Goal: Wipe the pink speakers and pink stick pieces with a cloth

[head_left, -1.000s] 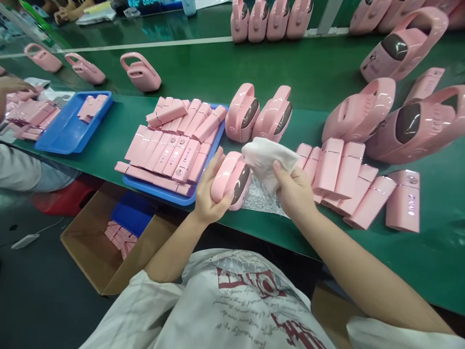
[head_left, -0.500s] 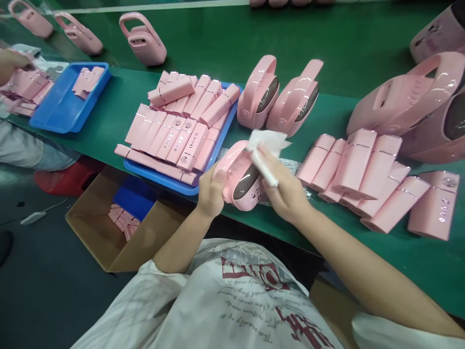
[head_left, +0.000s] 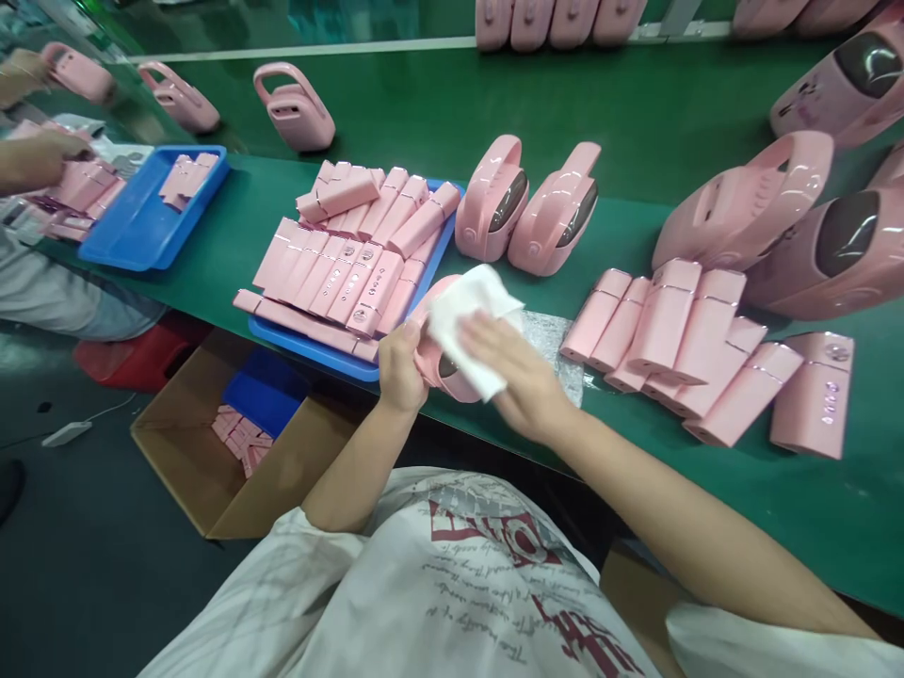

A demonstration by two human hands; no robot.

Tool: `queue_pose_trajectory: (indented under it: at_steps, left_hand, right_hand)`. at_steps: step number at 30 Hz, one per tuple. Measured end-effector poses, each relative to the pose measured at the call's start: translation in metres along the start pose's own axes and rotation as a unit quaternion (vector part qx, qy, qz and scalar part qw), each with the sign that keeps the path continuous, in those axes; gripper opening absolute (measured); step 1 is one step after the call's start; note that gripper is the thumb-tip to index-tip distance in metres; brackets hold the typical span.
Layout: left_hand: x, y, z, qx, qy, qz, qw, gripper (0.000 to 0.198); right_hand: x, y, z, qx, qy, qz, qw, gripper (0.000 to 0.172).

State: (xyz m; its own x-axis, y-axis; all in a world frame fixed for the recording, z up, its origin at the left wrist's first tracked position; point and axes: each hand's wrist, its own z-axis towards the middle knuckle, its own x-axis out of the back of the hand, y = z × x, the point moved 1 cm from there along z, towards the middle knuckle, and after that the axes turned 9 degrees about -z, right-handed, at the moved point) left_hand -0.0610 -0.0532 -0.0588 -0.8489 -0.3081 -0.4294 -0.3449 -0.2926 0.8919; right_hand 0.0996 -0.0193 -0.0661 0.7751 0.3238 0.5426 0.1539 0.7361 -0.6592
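At the bench's (head_left: 424, 113) near edge the left hand (head_left: 399, 369) clenches its fingers round a pink handled device (head_left: 432, 363). The right hand (head_left: 523, 381), fingers flat and released, presses a white cloth (head_left: 466, 315) onto it. A blue tray (head_left: 311, 347) sits at ten o'clock. The shirt (head_left: 452, 584) lettering is unreadable.

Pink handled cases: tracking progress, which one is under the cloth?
The case in the left hand, nearest the person; the right hand presses the cloth onto it. The others lie bare.
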Motion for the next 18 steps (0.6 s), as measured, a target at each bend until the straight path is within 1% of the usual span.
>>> queue_pose_trajectory:
  at_steps: [1, 2, 3, 4, 5, 7, 8, 11, 13, 15, 16, 18]
  left_hand:
    - [-0.001, 0.002, 0.0, 0.006, -0.017, -0.016, 1.0, 0.036]
    - [-0.002, 0.005, 0.0, 0.011, -0.042, -0.027, 0.999, 0.04]
    - [-0.004, 0.008, -0.001, 0.016, -0.067, -0.027, 0.997, 0.044]
    - [-0.004, 0.012, -0.002, 0.017, -0.087, -0.017, 0.996, 0.049]
    - [-0.005, 0.017, -0.003, 0.012, -0.098, -0.001, 0.995, 0.054]
    - [-0.007, 0.026, -0.006, 0.001, -0.113, 0.027, 0.993, 0.062]
    - [-0.008, 0.031, -0.008, -0.002, -0.119, 0.027, 0.993, 0.062]
    - [-0.013, 0.045, -0.012, -0.012, -0.142, -0.025, 0.989, 0.048]
    - [-0.018, 0.052, -0.015, -0.019, -0.155, -0.059, 0.986, 0.042]
    - [-0.023, 0.056, -0.016, -0.014, -0.166, -0.073, 0.983, 0.041]
    - [-0.024, 0.058, -0.017, -0.007, -0.167, -0.078, 0.983, 0.042]
    - [-0.025, 0.059, -0.018, 0.003, -0.15, -0.084, 0.985, 0.043]
  right_hand:
    - [0.002, 0.004, 0.0, -0.09, 0.024, 0.035, 0.995, 0.049]
    - [0.003, 0.008, 0.001, -0.18, 0.048, 0.079, 0.979, 0.053]
    - [0.004, 0.012, 0.0, -0.253, 0.069, 0.131, 0.956, 0.056]
    - [0.004, 0.014, 0.0, -0.302, 0.084, 0.186, 0.931, 0.057]
    - [0.004, 0.014, 0.0, -0.331, 0.091, 0.238, 0.909, 0.058]
    - [0.004, 0.011, 0.002, -0.342, 0.091, 0.323, 0.878, 0.059]
    - [0.004, 0.008, 0.003, -0.342, 0.089, 0.352, 0.866, 0.058]
    - [0.009, -0.004, 0.007, -0.338, 0.084, 0.406, 0.845, 0.052]
    - [0.012, -0.01, 0.009, -0.327, 0.08, 0.422, 0.842, 0.048]
    - [0.014, -0.014, 0.009, -0.316, 0.072, 0.43, 0.843, 0.046]
    - [0.014, -0.014, 0.008, -0.31, 0.069, 0.432, 0.844, 0.046]
    - [0.015, -0.014, 0.007, -0.299, 0.069, 0.429, 0.849, 0.045]
